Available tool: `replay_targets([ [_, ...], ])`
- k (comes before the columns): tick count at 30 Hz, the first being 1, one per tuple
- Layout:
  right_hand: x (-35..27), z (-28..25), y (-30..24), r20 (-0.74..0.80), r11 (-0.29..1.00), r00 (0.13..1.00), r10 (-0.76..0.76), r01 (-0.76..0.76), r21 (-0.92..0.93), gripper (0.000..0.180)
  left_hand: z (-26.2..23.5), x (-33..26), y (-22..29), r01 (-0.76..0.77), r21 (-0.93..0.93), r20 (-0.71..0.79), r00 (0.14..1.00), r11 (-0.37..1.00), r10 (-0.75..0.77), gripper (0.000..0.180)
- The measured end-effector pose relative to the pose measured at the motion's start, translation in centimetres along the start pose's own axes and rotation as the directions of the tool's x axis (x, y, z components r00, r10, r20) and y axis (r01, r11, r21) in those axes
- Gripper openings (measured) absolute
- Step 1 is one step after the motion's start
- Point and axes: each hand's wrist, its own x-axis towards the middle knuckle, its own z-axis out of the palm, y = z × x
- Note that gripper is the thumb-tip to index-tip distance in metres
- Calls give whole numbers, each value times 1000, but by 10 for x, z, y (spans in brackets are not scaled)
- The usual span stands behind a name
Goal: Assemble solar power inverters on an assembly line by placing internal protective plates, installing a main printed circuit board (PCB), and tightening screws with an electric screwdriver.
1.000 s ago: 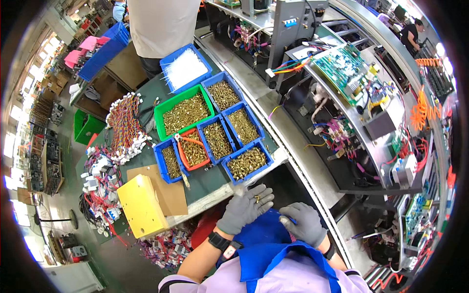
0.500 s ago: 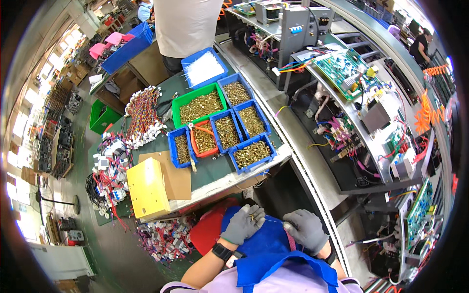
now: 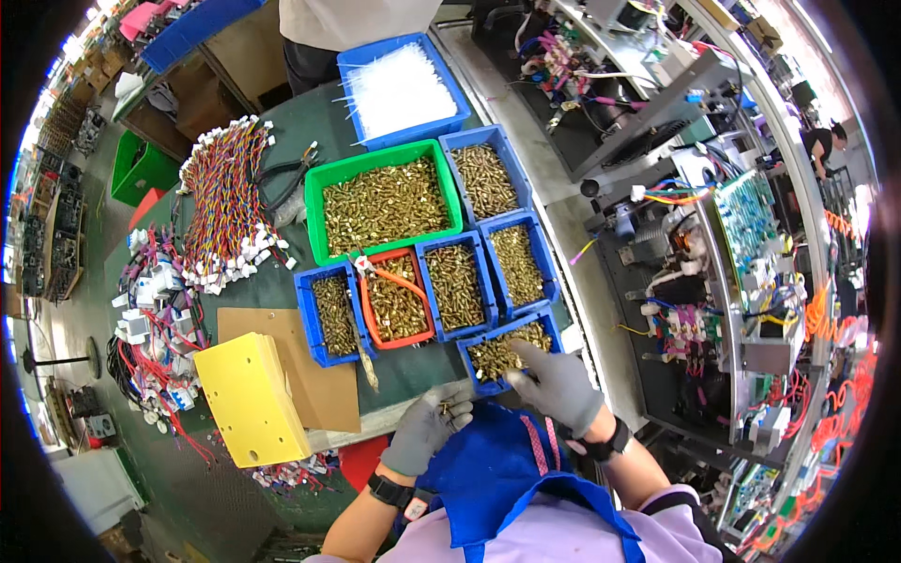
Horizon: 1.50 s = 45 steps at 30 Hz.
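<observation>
My left hand (image 3: 430,430), in a grey glove, is curled palm up near the table's front edge. A few small brass screws (image 3: 445,408) lie in it. My right hand (image 3: 563,389), gloved too, reaches over the front right blue bin (image 3: 474,380). Its thumb and forefinger are apart, close to the brass screws (image 3: 493,357) heaped inside. Behind stand more blue bins of brass pieces, a green bin (image 3: 314,211) and a small orange-red bin (image 3: 427,298). Orange-handled cutters (image 3: 399,277) lie across the orange-red bin.
A blue tray of white cable ties (image 3: 399,89) stands at the back. Bundled twisted wires (image 3: 225,192) and connector leads (image 3: 155,314) lie left, by a yellow block (image 3: 249,399) on cardboard (image 3: 324,380). Units with circuit boards (image 3: 746,230) line the right. Someone in light clothing (image 3: 357,19) stands beyond.
My right hand has moved up and forward from my lap to the front right blue bin. The left hand still holds screws. My view has shifted closer to the bins.
</observation>
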Motion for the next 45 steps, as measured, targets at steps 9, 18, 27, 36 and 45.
replay_targets([
  [9,87,10,-40,276,966,946,171,-106,-235,57,7,22,53,75,-116,-153,984,990,-92,20],
  [18,103,25,-45,269,928,907,324,-249,-279,51,2,31,82,71,-84,-57,995,994,-76,28],
  [27,97,27,-37,345,896,877,334,-410,173,65,-11,37,75,142,-110,-18,989,984,-145,32],
  [36,75,30,-41,309,633,909,280,-416,653,55,-8,31,78,145,-36,24,989,989,-144,42],
  [45,28,28,-31,252,589,956,150,-291,754,44,6,30,73,72,6,-73,995,997,-71,34],
])
